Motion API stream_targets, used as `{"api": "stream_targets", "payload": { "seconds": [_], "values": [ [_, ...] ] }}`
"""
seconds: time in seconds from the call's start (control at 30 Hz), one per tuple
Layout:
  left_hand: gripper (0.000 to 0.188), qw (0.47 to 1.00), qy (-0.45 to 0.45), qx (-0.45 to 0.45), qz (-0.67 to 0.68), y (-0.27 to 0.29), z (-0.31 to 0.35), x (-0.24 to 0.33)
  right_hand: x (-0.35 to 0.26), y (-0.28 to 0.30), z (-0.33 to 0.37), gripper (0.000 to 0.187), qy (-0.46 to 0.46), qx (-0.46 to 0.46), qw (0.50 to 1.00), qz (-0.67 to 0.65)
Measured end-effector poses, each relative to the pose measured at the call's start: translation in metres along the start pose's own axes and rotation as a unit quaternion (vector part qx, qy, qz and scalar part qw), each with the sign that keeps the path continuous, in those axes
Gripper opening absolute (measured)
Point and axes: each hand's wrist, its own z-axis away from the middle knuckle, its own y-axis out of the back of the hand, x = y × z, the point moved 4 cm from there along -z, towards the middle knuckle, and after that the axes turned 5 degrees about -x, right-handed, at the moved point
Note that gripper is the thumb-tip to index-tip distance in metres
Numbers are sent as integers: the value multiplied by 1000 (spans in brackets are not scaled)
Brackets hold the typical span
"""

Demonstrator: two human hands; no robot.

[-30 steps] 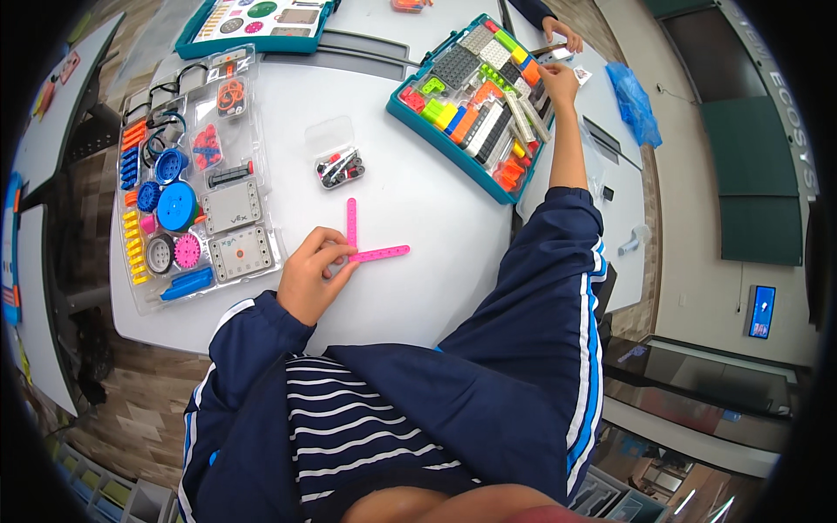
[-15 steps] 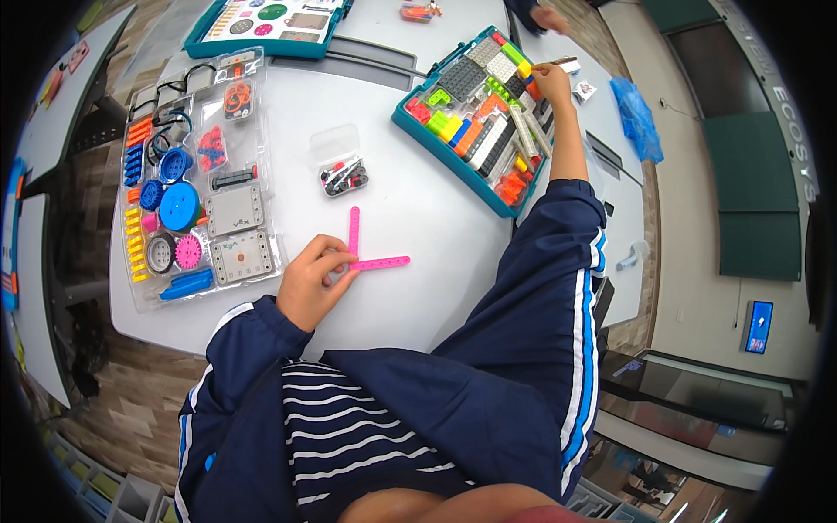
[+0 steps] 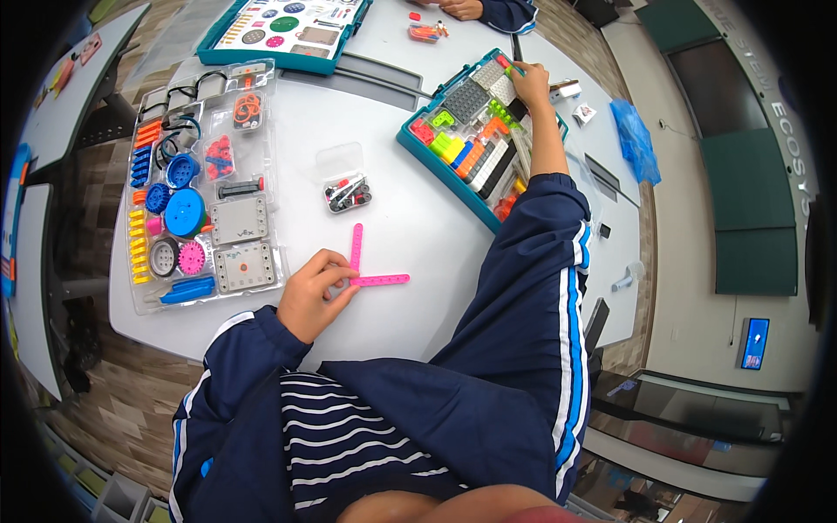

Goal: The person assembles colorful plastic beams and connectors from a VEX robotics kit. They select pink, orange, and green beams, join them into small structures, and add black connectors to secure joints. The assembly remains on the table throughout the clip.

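My left hand (image 3: 316,295) pinches the corner of a pink L-shaped beam piece (image 3: 384,280), which lies low over the white table. One arm of the piece points away from me, the other to the right. At the far right, my right hand (image 3: 532,85) reaches into the far end of a teal bin (image 3: 442,176) full of plastic building pieces. Its fingers are pinched together beside red and green pieces (image 3: 504,62); what they hold, if anything, is hidden. A small clear box (image 3: 347,193) with black, white and red connectors stands beyond the pink piece, its lid raised.
To the left lies a clear tray (image 3: 270,166) of wheels, gears, grey modules and cables. A teal case lid (image 3: 301,63) with printed part pictures is behind it. Another person's hand (image 3: 462,9) rests at the far edge, near a small box (image 3: 425,33). A blue plastic bag (image 3: 636,139) lies at right.
My right hand has moved farther toward the bin's far corner. My left hand keeps its pinch on the pink beam piece. The other person's hand has shifted left at the far edge.
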Motion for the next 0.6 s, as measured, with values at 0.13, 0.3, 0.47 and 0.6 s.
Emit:
{"api": "stream_targets", "payload": {
  "seconds": [0.13, 0.3, 0.47, 0.6],
  "values": [
    [24, 1000, 2, -1, 2, 0, 0, 0, 0, -5, -2, 31, -1, -19, 1000, 3],
    [24, 1000, -2, -1, -2, 0, 0, 1, 8, -10, -5, 30, -16, -28, 999, -28],
    [23, 1000, -2, -2, -4, 0, 0, 1, 7, -14, -16, 30, -50, -39, 996, -58],
    [23, 1000, 0, -2, -3, 0, 0, 0, 5, -17, -31, 30, -127, -97, 983, -90]
  ]
}}
